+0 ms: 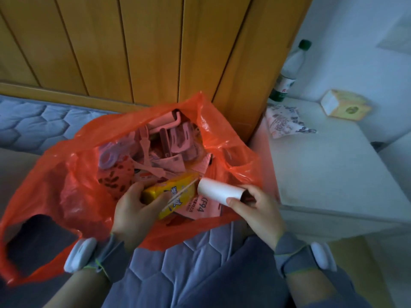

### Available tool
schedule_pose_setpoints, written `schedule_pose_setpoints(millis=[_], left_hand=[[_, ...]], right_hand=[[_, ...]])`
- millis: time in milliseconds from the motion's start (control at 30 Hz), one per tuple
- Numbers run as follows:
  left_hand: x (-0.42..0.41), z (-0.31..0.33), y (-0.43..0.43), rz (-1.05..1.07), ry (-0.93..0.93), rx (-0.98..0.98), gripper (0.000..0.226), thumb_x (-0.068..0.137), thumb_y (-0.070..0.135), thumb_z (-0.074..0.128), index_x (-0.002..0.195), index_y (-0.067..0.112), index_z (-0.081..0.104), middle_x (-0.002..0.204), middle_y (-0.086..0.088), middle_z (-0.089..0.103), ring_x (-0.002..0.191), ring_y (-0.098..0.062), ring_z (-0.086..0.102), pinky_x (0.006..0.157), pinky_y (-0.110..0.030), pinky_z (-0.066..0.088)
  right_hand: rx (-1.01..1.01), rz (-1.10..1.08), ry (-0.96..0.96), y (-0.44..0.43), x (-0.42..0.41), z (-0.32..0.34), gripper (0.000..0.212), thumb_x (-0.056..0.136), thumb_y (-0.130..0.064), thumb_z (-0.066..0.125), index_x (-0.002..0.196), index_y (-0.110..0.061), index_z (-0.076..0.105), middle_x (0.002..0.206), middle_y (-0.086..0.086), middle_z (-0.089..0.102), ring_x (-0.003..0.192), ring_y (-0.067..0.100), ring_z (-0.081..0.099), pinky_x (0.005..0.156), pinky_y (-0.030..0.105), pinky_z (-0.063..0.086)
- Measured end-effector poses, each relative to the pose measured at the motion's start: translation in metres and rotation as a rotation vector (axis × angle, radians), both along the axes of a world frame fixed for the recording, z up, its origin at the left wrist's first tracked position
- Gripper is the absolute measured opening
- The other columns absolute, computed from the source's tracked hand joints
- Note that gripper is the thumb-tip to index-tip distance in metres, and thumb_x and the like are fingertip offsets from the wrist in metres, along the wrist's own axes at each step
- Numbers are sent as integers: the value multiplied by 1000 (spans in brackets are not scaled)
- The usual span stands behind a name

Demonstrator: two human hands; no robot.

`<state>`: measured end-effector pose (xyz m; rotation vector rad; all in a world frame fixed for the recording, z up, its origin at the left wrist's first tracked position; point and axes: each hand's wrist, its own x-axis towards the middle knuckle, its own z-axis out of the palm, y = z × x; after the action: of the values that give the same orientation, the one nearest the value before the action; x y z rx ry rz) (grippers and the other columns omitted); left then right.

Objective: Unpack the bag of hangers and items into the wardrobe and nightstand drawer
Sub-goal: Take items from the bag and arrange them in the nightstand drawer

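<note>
The orange plastic bag [73, 178] lies open on the quilted blue mattress [33, 123]. Its thin, crinkled rim hangs slack and wide, so the mouth is open from above. The left hand [133, 210] reaches in at the near edge of the bag, fingers curled round a glossy yellow packet [171, 193]. The right hand [255, 210] pinches one end of a smooth white roll [219, 191] between thumb and fingers, and the roll touches the packet. Under both lies a flat pouch printed KF94 [198, 211]. Deeper in the bag sits a tangle of pink plastic pieces [175, 138], some clip-shaped. Behind the bag rises a grooved wooden panel [133, 45]. Just right of the bag stands the white nightstand [322, 174]. Its top bears a green-capped bottle [287, 74], a crumpled printed wrapper [284, 122] and a small cardboard box [345, 105].
</note>
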<state>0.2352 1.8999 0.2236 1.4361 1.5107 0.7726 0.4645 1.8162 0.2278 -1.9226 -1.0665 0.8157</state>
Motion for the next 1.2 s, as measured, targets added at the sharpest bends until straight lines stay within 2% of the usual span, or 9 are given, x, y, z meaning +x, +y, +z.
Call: schedule_pose_setpoints(millis=[200,300,367,433,500,633,767,933,1200], left_hand=[[4,36,-28,-11,-56,187,41,64,34,84,96,30,59,84,7,66,78,-18,65,69,-36,54],[11,52,-43,-88,-77,239,41,63,32,85,96,33,62,86,4,67,77,-19,66,68,-41,56],[16,61,-50,-144,-82,256,39,62,30,86,92,35,63,85,3,68,75,-14,66,65,-32,57],[26,75,-60,-212,-73,302,36,62,25,85,86,37,62,81,7,67,70,-2,64,58,-13,49],[44,90,-75,-273,-66,351,36,62,23,85,85,38,61,80,9,67,70,2,62,55,-10,43],[82,109,-88,-375,-111,368,39,62,26,85,96,28,66,84,9,68,72,-6,64,61,-22,49],[121,120,-100,-463,-113,396,39,62,26,86,96,29,66,87,10,68,77,-5,64,64,-20,48],[170,111,-111,-551,-51,424,40,59,25,87,92,32,66,88,11,68,81,-9,64,74,-32,53],[262,99,-104,-704,-11,390,37,61,24,86,87,33,62,85,11,65,75,-4,62,57,-6,43]], right_hand=[[134,-98,-37,-46,13,25,22,76,-18,74,89,-31,61,89,-7,68,85,11,65,69,12,48],[177,-172,-54,-72,19,34,21,71,-30,73,88,-27,61,85,-5,67,82,13,65,68,19,48],[195,-211,-52,-91,23,40,26,73,-29,74,95,-24,62,88,-6,67,82,11,65,66,14,48],[216,-255,-55,-111,28,49,24,76,-24,73,97,-24,62,90,-8,66,82,7,64,62,9,46],[241,-319,-26,-140,39,58,24,77,-23,72,98,-24,61,92,-9,65,84,8,63,61,12,44],[264,-418,-4,-174,60,62,25,76,-24,73,97,-25,60,94,-4,67,85,12,65,64,18,46],[263,-471,31,-202,79,61,20,78,-26,72,89,-32,57,94,-7,65,83,11,65,63,20,47],[260,-576,83,-235,101,56,24,77,-26,72,98,-28,61,96,-4,67,86,14,65,69,26,52],[261,-678,130,-248,156,43,24,76,-25,74,95,-31,59,99,-6,65,88,14,65,79,36,57]])
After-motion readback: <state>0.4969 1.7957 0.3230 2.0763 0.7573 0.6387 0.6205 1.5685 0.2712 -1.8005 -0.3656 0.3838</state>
